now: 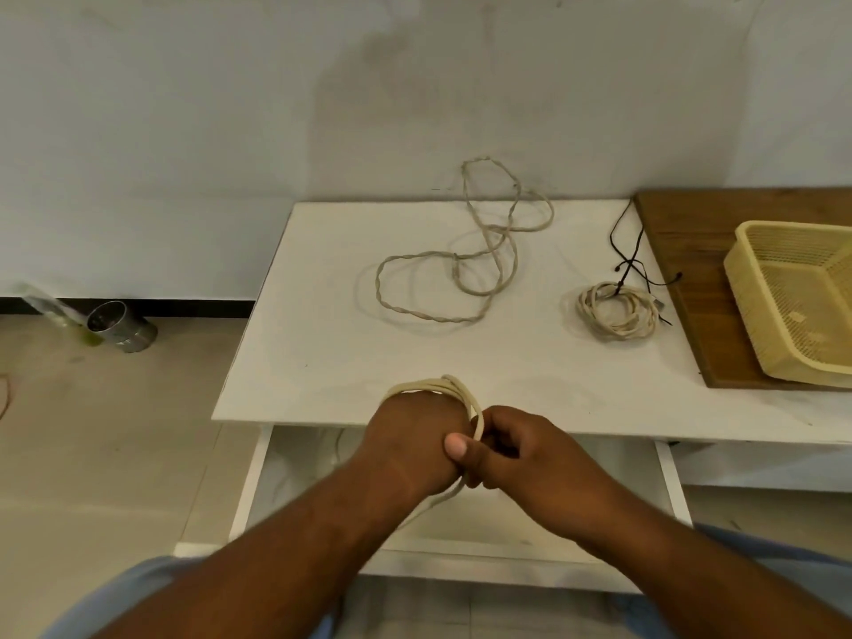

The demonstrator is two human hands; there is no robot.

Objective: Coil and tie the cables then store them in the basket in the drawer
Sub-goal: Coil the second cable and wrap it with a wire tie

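Left hand [417,438] is carrying cream cable [461,389] turns looped around it, over the open drawer [258,477]. Right hand [516,447] is pinching the free strand, apparently wrapping. Advice: keep tension even, stack turns side by side before tying.

Bare tabletop [322,343] left of loose cable [461,265]; drawer [544,505] seemingly unobstructed below.

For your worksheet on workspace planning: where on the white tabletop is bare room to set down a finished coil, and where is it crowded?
Free: the left strip of the white tabletop, beside the loose twisted cable, and the front middle, ahead of the hands. Crowded: right side, around the tied coil, black cord and basket.
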